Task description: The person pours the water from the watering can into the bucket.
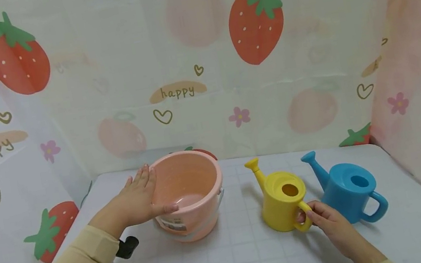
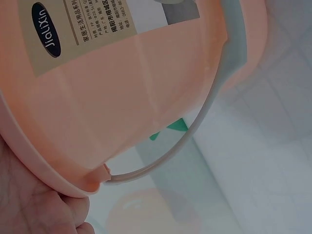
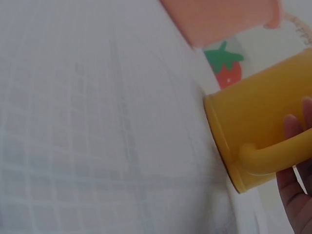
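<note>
A pink bucket stands upright on the table at centre left, its pale handle hanging down along the side. My left hand rests on the left part of its rim, fingers extended and thumb lying over the near edge. In the left wrist view, part of that hand lies against the rim from outside. With my right hand I hold the handle of a yellow watering can. The right wrist view shows my fingers passing through that handle.
A blue watering can stands just right of the yellow one, close to my right hand. The table has a pale grid cover. Printed curtains surround it at the back and sides. A small black object shows beside my left wrist.
</note>
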The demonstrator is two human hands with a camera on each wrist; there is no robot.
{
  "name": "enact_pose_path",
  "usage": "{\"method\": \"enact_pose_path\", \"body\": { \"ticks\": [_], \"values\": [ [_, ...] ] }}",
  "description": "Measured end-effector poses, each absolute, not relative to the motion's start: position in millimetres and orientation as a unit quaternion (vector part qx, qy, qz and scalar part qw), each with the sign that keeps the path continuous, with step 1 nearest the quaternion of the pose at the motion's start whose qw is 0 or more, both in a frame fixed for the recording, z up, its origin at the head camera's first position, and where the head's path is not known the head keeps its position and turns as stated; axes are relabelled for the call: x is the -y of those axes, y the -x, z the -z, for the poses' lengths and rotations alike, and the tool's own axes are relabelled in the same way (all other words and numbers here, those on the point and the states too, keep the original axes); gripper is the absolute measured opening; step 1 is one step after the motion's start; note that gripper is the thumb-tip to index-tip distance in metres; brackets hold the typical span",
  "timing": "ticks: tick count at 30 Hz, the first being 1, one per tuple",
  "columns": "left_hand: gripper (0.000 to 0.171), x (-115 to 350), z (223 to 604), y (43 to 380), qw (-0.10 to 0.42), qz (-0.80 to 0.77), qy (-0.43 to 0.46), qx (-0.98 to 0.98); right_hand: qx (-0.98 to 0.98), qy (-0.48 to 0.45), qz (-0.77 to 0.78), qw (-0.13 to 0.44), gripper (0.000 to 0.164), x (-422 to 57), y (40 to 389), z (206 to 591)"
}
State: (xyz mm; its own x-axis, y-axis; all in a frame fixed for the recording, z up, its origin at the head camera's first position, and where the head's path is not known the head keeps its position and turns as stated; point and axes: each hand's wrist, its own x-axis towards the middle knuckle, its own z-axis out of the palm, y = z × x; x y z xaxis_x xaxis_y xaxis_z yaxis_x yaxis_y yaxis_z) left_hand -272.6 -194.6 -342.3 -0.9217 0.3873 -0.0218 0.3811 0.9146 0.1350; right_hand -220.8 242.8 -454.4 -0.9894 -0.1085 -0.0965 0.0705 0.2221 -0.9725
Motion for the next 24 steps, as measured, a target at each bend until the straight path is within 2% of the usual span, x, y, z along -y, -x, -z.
{"method": "enact_pose_path", "body": {
  "ticks": [10,24],
  "values": [
    [0.124,194.4,340.4,271.6,0.030,-0.065,-0.195,-0.978,-0.775,-0.005,0.629,0.065,0.026,-242.8,221.1,455.8],
    [0.125,194.4,339.6,271.2,0.031,-0.066,-0.196,-0.978,-0.791,-0.059,0.607,0.043,0.039,-241.7,223.8,450.9]
  ]
}}
